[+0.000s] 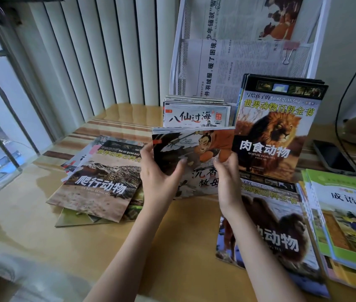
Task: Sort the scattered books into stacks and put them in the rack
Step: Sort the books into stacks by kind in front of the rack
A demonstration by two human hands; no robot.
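Note:
A stack of small picture books stands upright on the table, its front cover showing a warrior in orange. My left hand grips its left edge and my right hand grips its right lower edge. Behind it more small books stand in the white rack. A tall lion book stands in the rack to the right. A crocodile book tops a loose pile at the left. A camel book lies flat at the right, beside a green stack.
Newspapers fill the rack's upper tiers, held by a pink clip. A dark phone lies at the far right beside a black cable. White slatted blinds and a window stand to the left. Bare wooden table stretches in front.

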